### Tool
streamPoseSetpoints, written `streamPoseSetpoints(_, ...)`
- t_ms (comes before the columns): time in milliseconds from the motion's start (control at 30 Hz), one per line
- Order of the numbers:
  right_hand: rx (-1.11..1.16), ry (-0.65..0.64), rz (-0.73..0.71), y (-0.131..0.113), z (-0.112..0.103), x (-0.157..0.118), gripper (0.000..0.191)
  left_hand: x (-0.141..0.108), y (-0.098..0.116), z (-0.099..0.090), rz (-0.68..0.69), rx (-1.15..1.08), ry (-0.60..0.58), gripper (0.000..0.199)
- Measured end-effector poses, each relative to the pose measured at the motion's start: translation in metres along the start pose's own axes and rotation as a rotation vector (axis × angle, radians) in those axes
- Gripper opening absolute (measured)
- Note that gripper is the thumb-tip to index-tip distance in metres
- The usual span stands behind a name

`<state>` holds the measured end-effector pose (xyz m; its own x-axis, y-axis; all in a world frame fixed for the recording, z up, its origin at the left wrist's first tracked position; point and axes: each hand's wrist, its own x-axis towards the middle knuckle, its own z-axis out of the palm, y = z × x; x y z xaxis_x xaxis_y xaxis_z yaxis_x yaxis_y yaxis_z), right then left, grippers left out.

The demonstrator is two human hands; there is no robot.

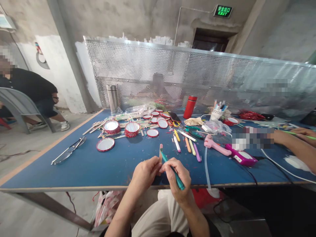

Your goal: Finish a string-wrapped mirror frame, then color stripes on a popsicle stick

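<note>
With twelve straight ahead, glasses (69, 152) lie at ten o'clock on the blue surface (98, 172), a red-rimmed disc (105, 144) at eleven. The left hand's (146, 169) fingers pinch closed on a flat stick (161, 154) pointing to twelve; the right hand's (181, 172) wrap closed around a teal marker (180, 184) aimed toward eleven. A pink glue gun (214, 144) rests at one.

On my remote feed, the left hand (146, 168) and right hand (179, 176) are close together, fingers curled in pinch grips. Left forearm (124, 205) and right forearm (196, 212) extend forward, angled inward.
</note>
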<state>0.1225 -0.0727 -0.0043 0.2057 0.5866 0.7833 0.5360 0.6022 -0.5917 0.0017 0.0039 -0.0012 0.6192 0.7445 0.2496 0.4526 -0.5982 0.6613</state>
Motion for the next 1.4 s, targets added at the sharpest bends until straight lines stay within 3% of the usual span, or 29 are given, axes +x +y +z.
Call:
streamPoseSetpoints(167, 0.009, 0.051, -0.001, 0.0011, 0.0008, -0.0031, 0.016, 0.0007, 0.0000, 0.0000, -0.018, -0.035, -0.034, 0.026)
streamPoseSetpoints(467, -0.006, -0.001, -0.021, 0.0004, 0.0003, -0.0002, 0.014, 0.0005, 0.0003, -0.0010, -0.004, 0.011, -0.006, 0.025)
streamPoseSetpoints(667, 0.014, 0.058, -0.008, 0.0029, 0.0007, -0.0036, 0.015, 0.0007, 0.0004, -0.0003, -0.011, -0.040, -0.039, 0.026)
streamPoseSetpoints(900, 0.004, 0.007, -0.014, 0.0001, 0.0006, -0.0008, 0.014, 0.0003, 0.0013, -0.0012, -0.024, -0.002, -0.032, 0.025)
streamPoseSetpoints(1100, 0.016, 0.072, 0.001, 0.0017, 0.0007, -0.0024, 0.016, 0.0000, 0.0017, -0.0021, -0.034, -0.049, -0.065, 0.025)
streamPoseSetpoints(1400, 0.022, 0.005, -0.005, -0.0013, -0.0002, -0.0010, 0.015, -0.0011, -0.0014, 0.0014, -0.025, -0.039, -0.029, 0.025)
